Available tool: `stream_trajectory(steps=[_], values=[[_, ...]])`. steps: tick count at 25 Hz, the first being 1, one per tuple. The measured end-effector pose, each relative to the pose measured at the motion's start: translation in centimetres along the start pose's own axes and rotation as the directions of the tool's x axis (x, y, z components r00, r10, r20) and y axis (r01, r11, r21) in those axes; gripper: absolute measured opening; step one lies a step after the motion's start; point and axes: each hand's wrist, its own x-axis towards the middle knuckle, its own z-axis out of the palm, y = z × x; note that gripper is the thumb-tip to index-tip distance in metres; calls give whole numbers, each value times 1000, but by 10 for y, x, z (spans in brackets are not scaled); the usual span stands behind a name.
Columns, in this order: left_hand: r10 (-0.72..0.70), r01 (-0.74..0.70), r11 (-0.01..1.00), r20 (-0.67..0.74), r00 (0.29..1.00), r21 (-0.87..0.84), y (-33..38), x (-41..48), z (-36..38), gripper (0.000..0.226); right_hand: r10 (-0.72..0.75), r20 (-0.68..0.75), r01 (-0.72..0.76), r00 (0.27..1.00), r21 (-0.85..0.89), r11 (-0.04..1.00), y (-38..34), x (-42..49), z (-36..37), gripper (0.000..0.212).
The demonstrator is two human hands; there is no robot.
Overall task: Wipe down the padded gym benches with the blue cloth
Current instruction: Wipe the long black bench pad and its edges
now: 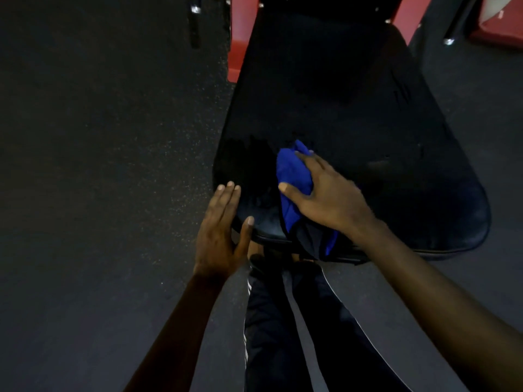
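Right hand [329, 198], frame centre: fingers curled round bunched blue cloth [291, 176], pressing it on black bench [353, 108] near front edge. Left hand [222, 230], lower centre: fingers straight, flat against bench left corner, holding nothing.

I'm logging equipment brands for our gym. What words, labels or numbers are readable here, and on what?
No readable text anywhere.
Faint marks on the bench pad: too dark and blurred to read.
On the blue cloth and striped trousers: no lettering visible.
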Motion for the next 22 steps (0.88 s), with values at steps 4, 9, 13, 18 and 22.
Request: stream_trajectory(steps=[4,9,13,18,22], values=[[54,-54,999,36,998,2,-12,9,-5,57,-91,-254,87,963,-24,996,-35,9,35,53],[30,-30,1000,111,993,2,-22,29,-14,60,-105,-203,91,974,-80,993,-70,55,38,47],[53,-52,999,129,990,-16,-28,32,-15,61,-54,-255,28,966,-103,994,-46,48,22,43],[66,-60,997,151,986,-45,-31,34,-17,58,169,-389,-166,905,42,985,-45,50,21,35],[36,-32,999,162,986,-25,-30,31,-15,58,40,-352,-20,935,59,998,-94,69,42,37]])
